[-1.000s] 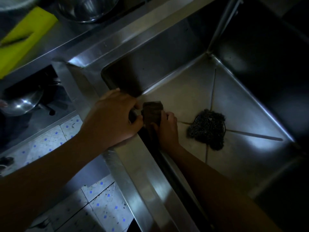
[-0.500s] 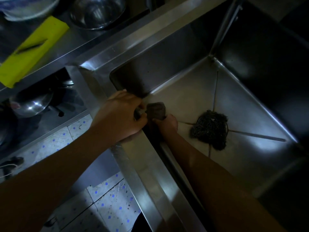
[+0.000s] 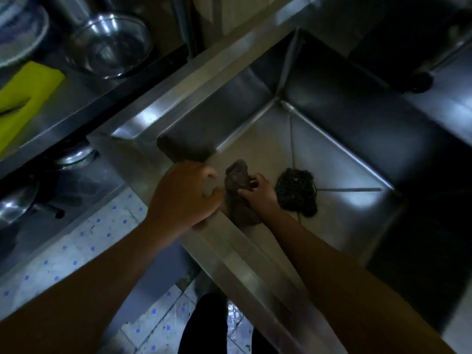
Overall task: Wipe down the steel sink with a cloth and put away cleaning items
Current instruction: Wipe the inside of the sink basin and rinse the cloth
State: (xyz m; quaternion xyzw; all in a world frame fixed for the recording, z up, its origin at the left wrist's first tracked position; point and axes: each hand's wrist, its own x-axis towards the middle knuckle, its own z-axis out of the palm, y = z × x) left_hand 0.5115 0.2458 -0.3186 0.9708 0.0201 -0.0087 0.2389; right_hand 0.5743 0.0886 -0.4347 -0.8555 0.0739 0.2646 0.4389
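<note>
The steel sink [image 3: 339, 159] is a deep square basin in dim light. My right hand [image 3: 259, 194] is inside it, shut on a dark brown cloth [image 3: 237, 180] pressed against the near inner wall. My left hand [image 3: 184, 195] grips the sink's near rim [image 3: 229, 251], right beside the cloth. A dark wire scourer [image 3: 297, 191] lies over the drain at the basin's middle, just right of my right hand.
A steel bowl [image 3: 112, 44] and a yellow cutting board [image 3: 23, 98] with a knife on it sit on the counter at the upper left. Pans [image 3: 15, 203] rest on a lower shelf. Speckled floor tiles [image 3: 76, 251] show below, and a dark faucet [image 3: 419, 80] sits at the top right.
My view has shifted, so the sink sits further right. The cloth has bunched and moved a little along the near wall under my right hand. My left hand stays on the rim.
</note>
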